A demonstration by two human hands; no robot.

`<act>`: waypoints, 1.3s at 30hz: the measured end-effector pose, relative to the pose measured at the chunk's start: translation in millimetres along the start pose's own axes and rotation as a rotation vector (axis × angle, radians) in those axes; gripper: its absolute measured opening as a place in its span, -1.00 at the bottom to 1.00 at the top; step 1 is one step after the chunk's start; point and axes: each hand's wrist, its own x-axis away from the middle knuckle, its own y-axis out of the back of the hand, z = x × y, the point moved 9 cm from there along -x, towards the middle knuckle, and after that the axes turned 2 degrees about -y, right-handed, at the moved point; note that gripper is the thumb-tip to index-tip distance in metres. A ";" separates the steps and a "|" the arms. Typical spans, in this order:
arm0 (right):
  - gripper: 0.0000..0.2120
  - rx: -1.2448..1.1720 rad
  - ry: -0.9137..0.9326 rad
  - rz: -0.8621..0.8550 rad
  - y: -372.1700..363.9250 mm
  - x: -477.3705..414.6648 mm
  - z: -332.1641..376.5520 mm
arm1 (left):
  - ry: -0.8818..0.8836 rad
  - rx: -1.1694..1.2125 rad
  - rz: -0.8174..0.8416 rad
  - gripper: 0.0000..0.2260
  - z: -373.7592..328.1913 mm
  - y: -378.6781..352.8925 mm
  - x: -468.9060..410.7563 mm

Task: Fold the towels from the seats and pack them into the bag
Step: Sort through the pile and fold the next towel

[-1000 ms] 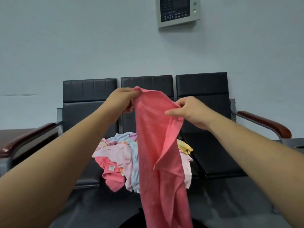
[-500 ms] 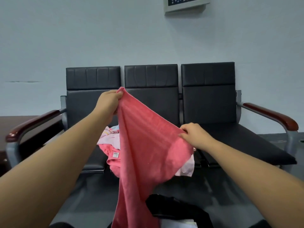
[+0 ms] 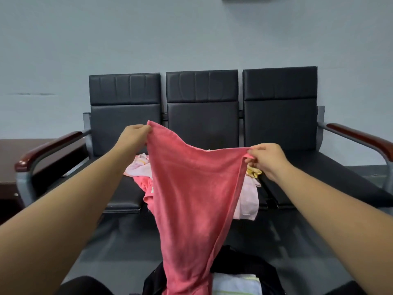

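Left hand (image 3: 136,135) and right hand (image 3: 265,158) each pinch a top corner of the coral-pink terry towel (image 3: 191,188). Recommend levelling corners, tensioning edge, before folding.

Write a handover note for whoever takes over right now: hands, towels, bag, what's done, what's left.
The left hand pinches one top corner of the red towel.
The right hand pinches the other top corner. The towel hangs spread between them, unfolded, its lower end in front of the bag.
A pile of towels lies loose on the seats.
Done: the bag is open and holds at least one pale folded towel.
Left: fold the red towel, pack it, then work through the pile.
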 end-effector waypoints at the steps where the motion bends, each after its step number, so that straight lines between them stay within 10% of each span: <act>1: -0.90 -0.031 -0.004 -0.020 3.0 -1.1 2.0 | 0.001 -0.007 0.072 -0.82 5.4 -3.9 -2.2; 19: -0.92 0.063 0.137 0.185 -42.6 6.7 17.7 | 0.005 0.121 0.870 -0.82 -10.4 -96.4 57.6; 28: -0.83 0.202 0.307 0.223 -61.8 27.0 42.3 | -0.324 -0.313 0.690 -0.82 -39.6 -110.6 58.2; 39: -0.85 0.374 0.409 0.452 -99.4 54.0 51.1 | -0.333 -0.231 0.545 -0.75 -50.6 -115.0 50.9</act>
